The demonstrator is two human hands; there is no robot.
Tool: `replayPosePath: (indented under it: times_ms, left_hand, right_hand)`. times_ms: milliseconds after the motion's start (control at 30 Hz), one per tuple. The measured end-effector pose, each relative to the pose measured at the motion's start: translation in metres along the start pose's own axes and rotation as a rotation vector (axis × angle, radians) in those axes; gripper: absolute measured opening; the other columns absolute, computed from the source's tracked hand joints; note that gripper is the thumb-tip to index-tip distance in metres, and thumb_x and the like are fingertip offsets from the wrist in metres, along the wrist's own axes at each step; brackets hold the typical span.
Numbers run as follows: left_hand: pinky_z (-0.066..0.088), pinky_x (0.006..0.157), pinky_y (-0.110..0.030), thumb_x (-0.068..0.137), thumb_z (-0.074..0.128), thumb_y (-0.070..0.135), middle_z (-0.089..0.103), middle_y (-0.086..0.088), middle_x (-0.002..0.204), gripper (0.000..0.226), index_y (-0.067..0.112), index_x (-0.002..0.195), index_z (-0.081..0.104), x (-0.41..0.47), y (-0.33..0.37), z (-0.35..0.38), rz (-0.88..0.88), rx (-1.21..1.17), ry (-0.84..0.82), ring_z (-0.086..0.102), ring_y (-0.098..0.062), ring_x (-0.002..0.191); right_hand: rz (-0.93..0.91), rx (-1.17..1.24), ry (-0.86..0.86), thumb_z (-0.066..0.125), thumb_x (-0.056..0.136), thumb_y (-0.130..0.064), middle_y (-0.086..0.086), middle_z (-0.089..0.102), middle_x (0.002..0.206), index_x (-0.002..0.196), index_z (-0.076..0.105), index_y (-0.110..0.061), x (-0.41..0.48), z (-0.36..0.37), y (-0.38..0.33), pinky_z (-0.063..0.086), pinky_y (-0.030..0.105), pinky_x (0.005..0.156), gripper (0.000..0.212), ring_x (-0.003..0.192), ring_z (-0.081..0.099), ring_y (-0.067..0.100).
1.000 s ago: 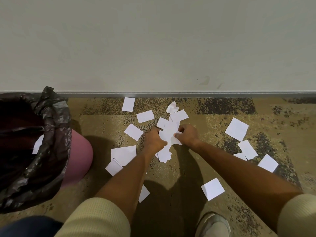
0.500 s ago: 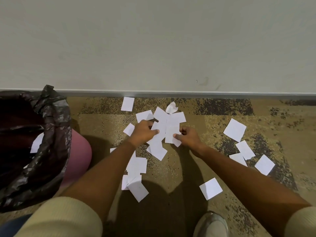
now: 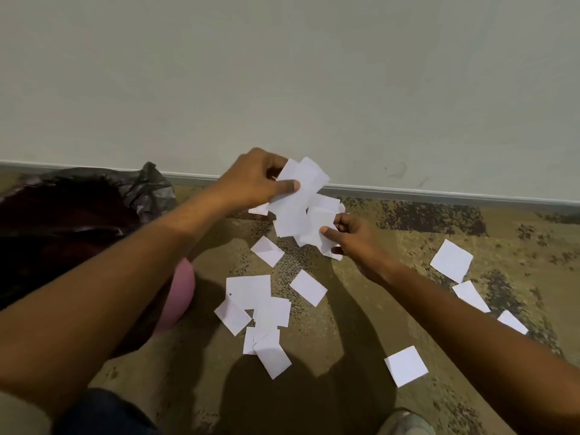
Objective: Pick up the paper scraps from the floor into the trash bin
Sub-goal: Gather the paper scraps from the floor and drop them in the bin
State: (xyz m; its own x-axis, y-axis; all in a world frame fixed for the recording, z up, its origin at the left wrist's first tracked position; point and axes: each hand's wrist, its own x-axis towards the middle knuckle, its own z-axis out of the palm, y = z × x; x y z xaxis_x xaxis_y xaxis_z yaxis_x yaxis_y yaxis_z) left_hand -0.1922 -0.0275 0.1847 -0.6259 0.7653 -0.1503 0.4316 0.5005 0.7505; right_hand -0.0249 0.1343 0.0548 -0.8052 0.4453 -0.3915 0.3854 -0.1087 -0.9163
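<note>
Both hands have lifted off the floor [image 3: 361, 309], the left hand [image 3: 254, 180] and right hand [image 3: 354, 237] each pinching gathered paper scraps [image 3: 298, 202], ready to swing left into the trash bin [image 3: 94, 199]; many scraps remain near.

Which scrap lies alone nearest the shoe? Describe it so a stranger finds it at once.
Start at the shoe at the bottom edge, right of centre. Just above it on the patterned carpet, below the right forearm, lies a single white paper square. Unlike the overlapping pile to its left and the scraps near the right edge, it touches no other scrap.
</note>
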Motion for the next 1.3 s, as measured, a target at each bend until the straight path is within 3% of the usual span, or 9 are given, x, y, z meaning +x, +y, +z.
replayPosePath:
  times_ms: [133, 333, 433, 567, 733, 833, 967, 1133, 1300]
  left_hand:
    - [0.060, 0.088, -0.034, 0.089, 0.077, 0.026, 0.079, 0.006, 0.104, 0.032, 0.015, 0.119, 0.075, -0.037, 0.015, -0.059, 0.053, -0.058, 0.109, 0.076, -0.010, 0.094]
    - [0.056, 0.080, -0.015, 0.089, 0.075, 0.021, 0.074, 0.026, 0.102, 0.031, 0.018, 0.120, 0.072, -0.101, 0.009, -0.142, 0.149, -0.127, 0.425, 0.073, 0.003, 0.091]
    - [0.058, 0.088, -0.024, 0.088, 0.076, 0.034, 0.077, 0.018, 0.108, 0.035, 0.024, 0.122, 0.074, -0.132, -0.015, -0.176, 0.111, -0.031, 0.521, 0.073, -0.004, 0.100]
    - [0.058, 0.094, -0.041, 0.083, 0.079, 0.042, 0.078, 0.018, 0.103, 0.037, 0.032, 0.118, 0.076, -0.167, -0.055, -0.193, -0.033, 0.042, 0.534, 0.075, -0.008, 0.098]
    - [0.059, 0.081, -0.020, 0.082, 0.079, 0.030, 0.077, 0.024, 0.092, 0.019, 0.031, 0.102, 0.079, -0.188, -0.094, -0.161, -0.187, 0.034, 0.418, 0.074, 0.001, 0.087]
    - [0.057, 0.094, -0.039, 0.081, 0.083, 0.039, 0.078, 0.014, 0.104, 0.035, 0.028, 0.113, 0.075, -0.194, -0.106, -0.143, -0.230, 0.115, 0.328, 0.073, -0.006, 0.099]
    - [0.054, 0.087, -0.041, 0.069, 0.088, 0.043, 0.073, 0.000, 0.103, 0.050, 0.028, 0.112, 0.068, -0.199, -0.106, -0.131, -0.347, 0.072, 0.302, 0.067, -0.018, 0.096]
    - [0.056, 0.080, -0.040, 0.050, 0.073, 0.061, 0.077, 0.017, 0.086, 0.046, 0.040, 0.091, 0.077, -0.197, -0.093, -0.144, -0.339, 0.141, 0.198, 0.073, -0.011, 0.089]
    - [0.058, 0.093, -0.033, 0.084, 0.079, 0.003, 0.078, 0.018, 0.090, 0.049, 0.050, 0.095, 0.074, -0.183, -0.109, -0.163, -0.335, 0.200, 0.288, 0.075, -0.013, 0.093]
  right_hand:
    - [-0.140, -0.014, -0.053, 0.070, 0.096, -0.015, 0.010, 0.079, 0.104, 0.113, 0.070, -0.007, -0.004, 0.020, -0.052, 0.057, 0.041, 0.077, 0.019, 0.096, 0.075, 0.028]
    - [-0.456, -0.069, -0.126, 0.069, 0.095, -0.008, 0.009, 0.079, 0.103, 0.114, 0.067, -0.002, -0.023, 0.053, -0.162, 0.061, 0.038, 0.070, 0.021, 0.092, 0.076, 0.026]
    - [-0.596, -0.103, -0.153, 0.069, 0.094, -0.006, 0.014, 0.077, 0.103, 0.114, 0.066, -0.001, -0.037, 0.073, -0.210, 0.061, 0.033, 0.067, 0.020, 0.092, 0.074, 0.033]
    - [-0.791, -0.196, -0.229, 0.068, 0.094, -0.008, 0.018, 0.073, 0.101, 0.112, 0.064, 0.002, -0.051, 0.109, -0.254, 0.064, 0.037, 0.065, 0.021, 0.083, 0.075, 0.032]
    - [-1.045, -0.390, -0.303, 0.069, 0.089, -0.011, -0.014, 0.066, 0.088, 0.115, 0.066, -0.003, -0.069, 0.168, -0.254, 0.063, 0.030, 0.071, 0.027, 0.075, 0.070, 0.009]
    - [-1.163, -0.584, -0.374, 0.067, 0.087, -0.018, 0.001, 0.075, 0.089, 0.114, 0.065, 0.000, -0.071, 0.199, -0.228, 0.057, 0.040, 0.075, 0.033, 0.077, 0.070, 0.021]
    - [-1.217, -0.691, -0.418, 0.068, 0.090, -0.015, 0.005, 0.071, 0.080, 0.102, 0.061, -0.004, -0.067, 0.211, -0.187, 0.051, 0.041, 0.065, 0.018, 0.071, 0.064, 0.027]
    - [-1.137, -0.770, -0.438, 0.065, 0.095, -0.018, 0.005, 0.071, 0.084, 0.106, 0.059, -0.009, -0.059, 0.206, -0.163, 0.052, 0.043, 0.067, 0.016, 0.075, 0.064, 0.025]
    - [-1.012, -0.652, -0.439, 0.071, 0.092, -0.013, 0.005, 0.076, 0.089, 0.111, 0.064, -0.003, -0.056, 0.196, -0.161, 0.058, 0.041, 0.075, 0.023, 0.078, 0.070, 0.019]
